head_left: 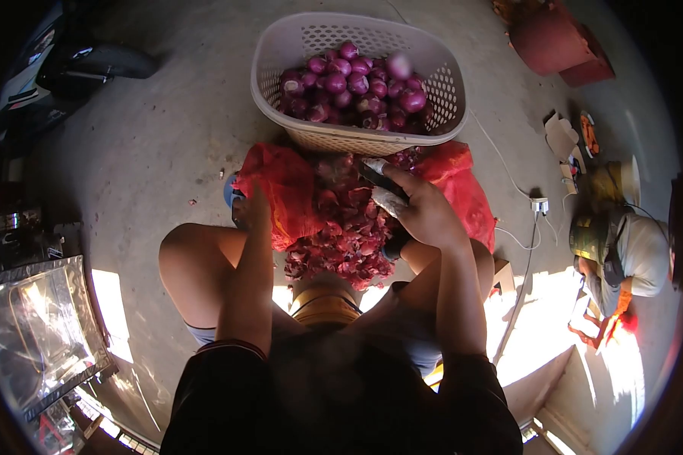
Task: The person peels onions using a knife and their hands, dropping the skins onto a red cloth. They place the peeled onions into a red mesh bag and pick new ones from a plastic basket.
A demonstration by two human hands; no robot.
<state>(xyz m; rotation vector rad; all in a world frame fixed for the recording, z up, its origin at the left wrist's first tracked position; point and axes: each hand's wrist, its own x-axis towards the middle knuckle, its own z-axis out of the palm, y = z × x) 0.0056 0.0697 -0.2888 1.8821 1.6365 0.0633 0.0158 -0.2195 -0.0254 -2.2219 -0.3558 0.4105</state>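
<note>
My left hand point(255, 203) is at the near left edge of a red mesh bag point(290, 201). The mesh and shadow hide its fingers, so its grip does not show. My right hand point(426, 211) is closed around a dark-handled knife point(385, 182), pointing up and left; pale wrapping covers some fingers. Below and between the hands lies a heap of red onion skins point(341, 239). Beyond them stands a pale plastic basket point(357, 138) holding many shiny purple onions point(360, 83). More red mesh point(463, 193) lies to the right, with a few onions point(406, 158) beside it.
Between my knees is a yellow container or stool point(325, 307). At right, a white cable runs to a plug adapter point(539, 205), near torn cardboard point(561, 140) and a filled pale sack point(641, 250). A red bin point(558, 42) lies upper right; a motorbike wheel point(110, 62) stands upper left.
</note>
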